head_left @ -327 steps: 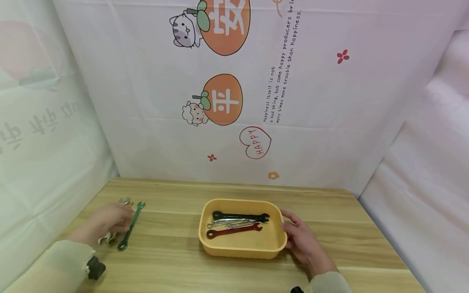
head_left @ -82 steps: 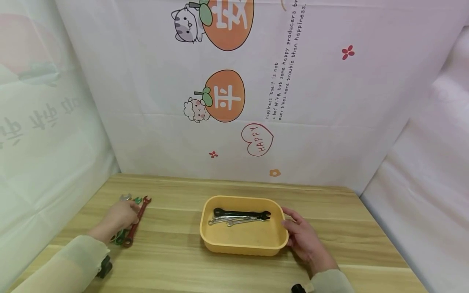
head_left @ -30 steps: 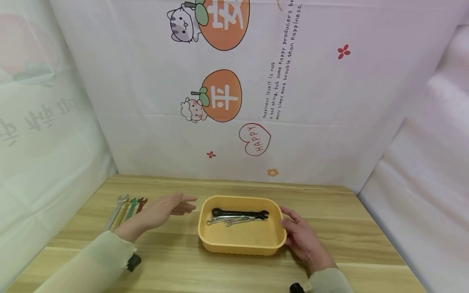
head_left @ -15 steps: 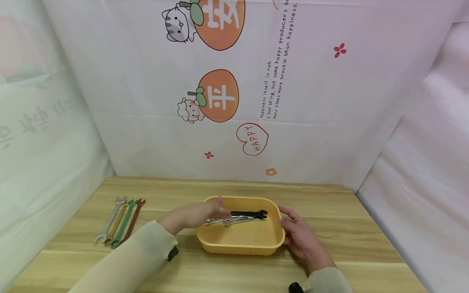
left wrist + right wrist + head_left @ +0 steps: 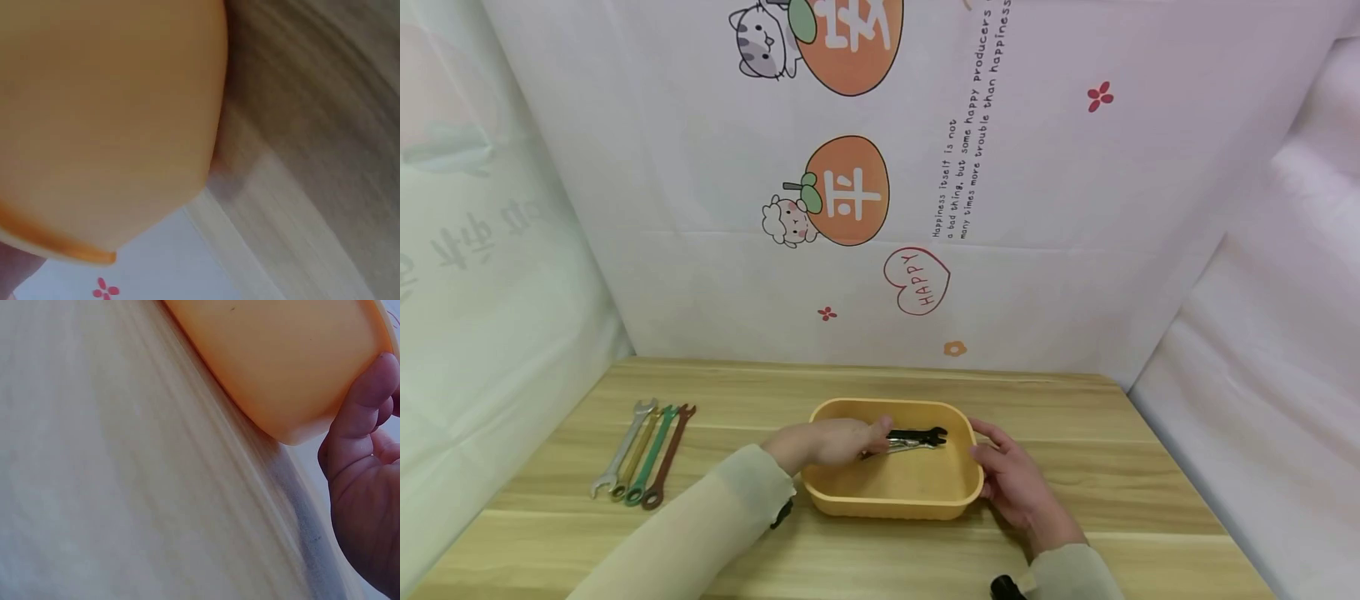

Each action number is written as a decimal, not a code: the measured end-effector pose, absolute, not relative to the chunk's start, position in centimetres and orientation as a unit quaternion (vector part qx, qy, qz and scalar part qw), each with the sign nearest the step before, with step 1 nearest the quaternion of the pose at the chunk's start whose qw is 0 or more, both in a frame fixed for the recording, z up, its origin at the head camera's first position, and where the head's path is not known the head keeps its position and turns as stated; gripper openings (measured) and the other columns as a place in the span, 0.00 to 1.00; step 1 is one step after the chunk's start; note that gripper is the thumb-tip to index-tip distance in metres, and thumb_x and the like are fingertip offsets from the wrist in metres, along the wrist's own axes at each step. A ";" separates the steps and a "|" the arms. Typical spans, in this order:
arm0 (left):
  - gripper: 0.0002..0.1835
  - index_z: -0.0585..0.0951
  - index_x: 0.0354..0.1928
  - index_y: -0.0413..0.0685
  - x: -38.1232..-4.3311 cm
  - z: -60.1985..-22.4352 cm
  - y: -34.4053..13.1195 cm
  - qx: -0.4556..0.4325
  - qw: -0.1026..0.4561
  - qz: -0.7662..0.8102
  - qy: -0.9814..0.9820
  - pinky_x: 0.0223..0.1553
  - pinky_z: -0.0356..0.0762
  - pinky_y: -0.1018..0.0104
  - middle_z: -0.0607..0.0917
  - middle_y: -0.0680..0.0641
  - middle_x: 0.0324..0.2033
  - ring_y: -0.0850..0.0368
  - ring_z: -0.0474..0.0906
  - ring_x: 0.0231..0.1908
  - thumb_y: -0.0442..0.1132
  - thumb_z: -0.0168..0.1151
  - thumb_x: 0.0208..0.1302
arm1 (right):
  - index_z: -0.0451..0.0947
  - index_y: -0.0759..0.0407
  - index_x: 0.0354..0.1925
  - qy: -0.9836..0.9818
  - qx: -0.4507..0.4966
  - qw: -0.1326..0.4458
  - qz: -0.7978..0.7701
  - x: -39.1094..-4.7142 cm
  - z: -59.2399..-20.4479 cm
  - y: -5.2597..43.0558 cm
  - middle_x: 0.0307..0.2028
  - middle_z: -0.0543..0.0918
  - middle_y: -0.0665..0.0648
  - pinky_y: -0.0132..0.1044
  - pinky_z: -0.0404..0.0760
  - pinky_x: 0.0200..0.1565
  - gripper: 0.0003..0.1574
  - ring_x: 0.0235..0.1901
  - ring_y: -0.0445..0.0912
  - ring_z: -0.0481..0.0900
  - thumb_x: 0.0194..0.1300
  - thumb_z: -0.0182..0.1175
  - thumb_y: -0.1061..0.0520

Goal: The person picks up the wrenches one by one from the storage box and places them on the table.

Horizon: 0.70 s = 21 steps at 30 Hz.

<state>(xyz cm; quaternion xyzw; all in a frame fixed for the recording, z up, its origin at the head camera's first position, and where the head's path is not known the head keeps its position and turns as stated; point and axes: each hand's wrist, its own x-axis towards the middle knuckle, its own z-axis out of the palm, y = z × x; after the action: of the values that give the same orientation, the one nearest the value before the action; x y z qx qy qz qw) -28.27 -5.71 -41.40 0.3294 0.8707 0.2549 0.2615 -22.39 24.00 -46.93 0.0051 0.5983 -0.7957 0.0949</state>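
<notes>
A yellow plastic bin stands on the table with a black combination wrench and some silver wrenches inside. My left hand reaches over the bin's left rim, down onto the left ends of these wrenches. Its fingers are hidden beneath it, so whether they grip one cannot be seen. My right hand holds the bin's right wall, thumb at the rim. In the right wrist view, the thumb lies against the bin. The left wrist view is mostly filled by the bin's outer wall.
At the table's left lie a silver open-end wrench, a gold wrench, a green wrench and a red wrench, side by side and slanted. A printed white cloth stands behind the table.
Earlier, the red wrench went from the bin to the left row, beside the green one. Since then my left hand has moved right, into the bin. My right hand has stayed on the bin.
</notes>
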 end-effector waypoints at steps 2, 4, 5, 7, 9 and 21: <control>0.52 0.85 0.53 0.42 -28.1 -41.3 -5.6 0.343 0.247 0.230 0.877 0.60 0.67 0.64 0.85 0.57 0.46 0.63 0.77 0.51 0.69 0.13 0.72 | 0.58 0.59 0.74 0.599 0.004 0.096 -0.795 -22.4 -46.9 23.9 0.35 0.80 0.64 0.34 0.80 0.22 0.35 0.21 0.45 0.78 0.73 0.53 0.64; 0.52 0.84 0.37 0.36 -27.8 -41.0 -5.5 0.365 0.240 0.216 0.873 0.47 0.70 0.67 0.82 0.56 0.29 0.65 0.75 0.33 0.69 0.14 0.73 | 0.58 0.59 0.74 0.599 0.007 0.096 -0.795 -22.4 -46.9 23.9 0.35 0.80 0.64 0.34 0.80 0.21 0.35 0.21 0.45 0.78 0.73 0.53 0.64; 0.51 0.80 0.31 0.34 -27.8 -40.9 -5.5 0.378 0.235 0.211 0.870 0.41 0.69 0.67 0.77 0.55 0.23 0.64 0.70 0.27 0.69 0.14 0.73 | 0.58 0.59 0.74 0.600 0.009 0.095 -0.795 -22.4 -46.9 23.9 0.35 0.80 0.64 0.34 0.79 0.21 0.35 0.21 0.45 0.78 0.73 0.53 0.64; 0.49 0.75 0.25 0.35 -27.6 -40.9 -5.4 0.396 0.226 0.212 0.864 0.35 0.67 0.69 0.72 0.55 0.18 0.64 0.63 0.21 0.69 0.14 0.73 | 0.58 0.59 0.74 0.600 0.011 0.093 -0.795 -22.5 -46.9 24.0 0.36 0.80 0.64 0.34 0.79 0.21 0.35 0.21 0.45 0.78 0.73 0.53 0.64; 0.48 0.72 0.25 0.34 -27.6 -40.9 -5.3 0.407 0.222 0.216 0.859 0.34 0.65 0.68 0.68 0.53 0.16 0.63 0.59 0.19 0.68 0.13 0.74 | 0.58 0.59 0.74 0.599 0.015 0.091 -0.796 -22.5 -46.9 24.0 0.36 0.80 0.64 0.34 0.79 0.20 0.35 0.21 0.45 0.78 0.73 0.52 0.65; 0.27 0.83 0.55 0.39 -27.6 -41.6 -5.3 0.343 0.220 0.295 0.864 0.50 0.76 0.65 0.87 0.53 0.42 0.62 0.80 0.44 0.55 0.50 0.76 | 0.58 0.59 0.74 0.602 0.016 0.092 -0.793 -22.6 -47.0 23.9 0.32 0.80 0.62 0.33 0.78 0.20 0.35 0.19 0.44 0.77 0.73 0.52 0.65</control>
<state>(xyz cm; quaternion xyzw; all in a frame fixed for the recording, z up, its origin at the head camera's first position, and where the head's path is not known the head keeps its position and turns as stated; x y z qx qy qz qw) -27.58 -5.33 -41.65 0.3434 0.8643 0.2946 0.2198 -22.55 23.87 -46.95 0.0164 0.6022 -0.7929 0.0918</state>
